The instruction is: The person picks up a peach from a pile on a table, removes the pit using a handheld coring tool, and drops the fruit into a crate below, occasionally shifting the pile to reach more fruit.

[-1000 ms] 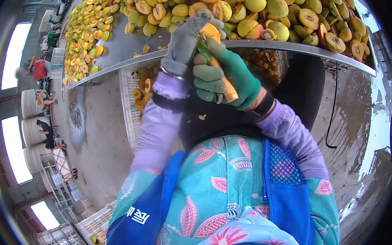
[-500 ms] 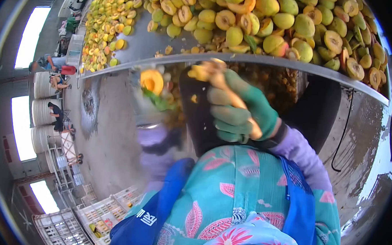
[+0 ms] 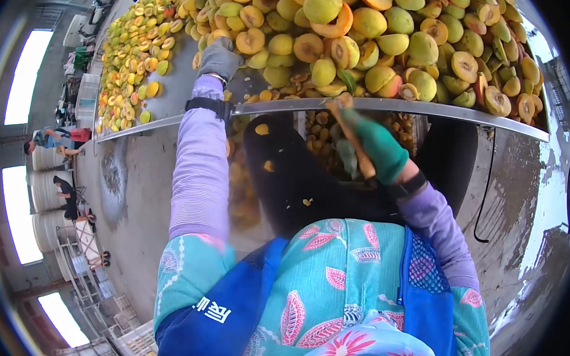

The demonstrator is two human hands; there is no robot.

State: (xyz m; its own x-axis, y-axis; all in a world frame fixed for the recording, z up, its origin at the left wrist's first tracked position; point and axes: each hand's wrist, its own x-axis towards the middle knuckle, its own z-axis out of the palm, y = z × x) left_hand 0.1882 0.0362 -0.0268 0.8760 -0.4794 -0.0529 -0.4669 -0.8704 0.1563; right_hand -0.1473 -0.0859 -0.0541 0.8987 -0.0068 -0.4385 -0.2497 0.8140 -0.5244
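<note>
My left hand (image 3: 221, 62), in a grey glove, reaches out over the metal table (image 3: 276, 105) to the near left edge of a heap of halved yellow peaches (image 3: 327, 41). Its fingers are turned down and away, hidden behind the back of the hand, with peach halves right at the fingertips. My right hand (image 3: 380, 147), in a green glove, is wrapped round a wooden-handled tool (image 3: 359, 146) just below the table's rim. The tool slants up to the left, its small blurred head at the rim. Bits of yellow flesh (image 3: 262, 129) lie on my dark-clad legs.
A second spread of peach halves (image 3: 133, 64) covers the table's left part. Under the table, between my knees, lie many brownish scraps (image 3: 397, 129). Two people (image 3: 65, 195) are far off at the left by large pale tubs (image 3: 42, 191). A dark hose (image 3: 487, 201) hangs at the right.
My left hand has moved from beside my lap, where a peach half showed with it, forward onto the table. My right hand has shifted slightly right, still gripping the tool.
</note>
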